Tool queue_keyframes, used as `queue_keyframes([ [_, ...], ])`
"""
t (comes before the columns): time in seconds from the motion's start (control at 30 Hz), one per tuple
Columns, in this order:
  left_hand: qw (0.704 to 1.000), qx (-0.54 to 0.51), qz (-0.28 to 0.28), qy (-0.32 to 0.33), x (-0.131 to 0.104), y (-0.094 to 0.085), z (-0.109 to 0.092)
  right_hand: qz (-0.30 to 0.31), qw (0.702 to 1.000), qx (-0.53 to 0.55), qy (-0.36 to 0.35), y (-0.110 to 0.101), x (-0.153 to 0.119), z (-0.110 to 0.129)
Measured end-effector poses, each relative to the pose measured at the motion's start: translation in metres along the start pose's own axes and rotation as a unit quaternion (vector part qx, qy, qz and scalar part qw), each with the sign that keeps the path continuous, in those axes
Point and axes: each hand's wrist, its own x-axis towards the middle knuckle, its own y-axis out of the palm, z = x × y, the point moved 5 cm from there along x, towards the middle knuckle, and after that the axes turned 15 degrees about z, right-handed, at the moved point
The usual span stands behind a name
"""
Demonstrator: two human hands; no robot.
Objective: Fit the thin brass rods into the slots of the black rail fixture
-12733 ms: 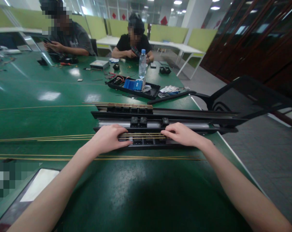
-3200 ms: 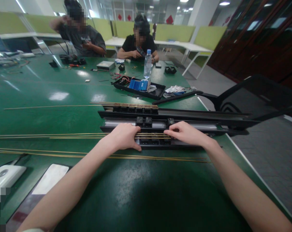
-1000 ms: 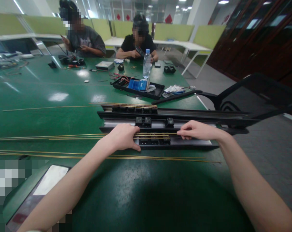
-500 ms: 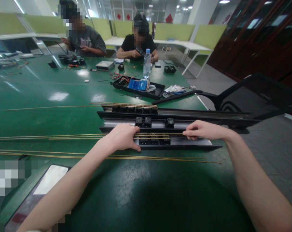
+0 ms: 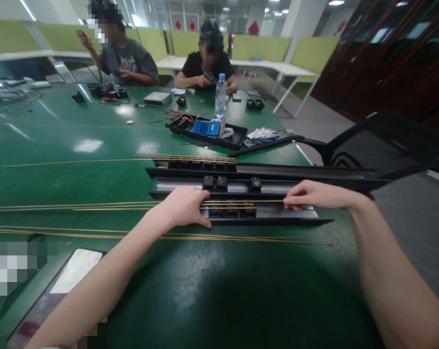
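My left hand (image 5: 185, 206) straddles the front black channel (image 5: 277, 222), thumb on its near edge and fingers over the far edge, gripping it. My right hand (image 5: 301, 196) pinches the right end of a thin brass rod (image 5: 266, 200) above the channel's right part. Two shorter-reaching brass rods (image 5: 237, 208) lie alongside, over several small black blocks (image 5: 215, 212) seated in the channel. My left palm hides part of the rods and channel. Behind, a second channel (image 5: 234, 187) carries three black blocks (image 5: 255, 184).
More brass rods (image 5: 241, 238) lie on the green table (image 5: 205, 291) before the channels. Farther back are another channel (image 5: 295, 169), a black tray (image 5: 234, 140), a water bottle (image 5: 220, 97) and gloves (image 5: 265, 135). A phone-like slab (image 5: 77, 269) lies left; a chair (image 5: 379, 145) stands right. Two people sit opposite.
My right hand has moved slightly right, and the brass rod's end with it. My left hand stays in place. The person at the far left has raised a hand.
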Motion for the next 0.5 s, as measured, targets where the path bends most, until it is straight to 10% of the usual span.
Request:
queue_keyframes([
  [0.5,1.000,-0.001,0.002,-0.005,0.000,0.000,0.000,-0.054,0.995,-0.055,-0.070,0.020,0.028,0.051],
])
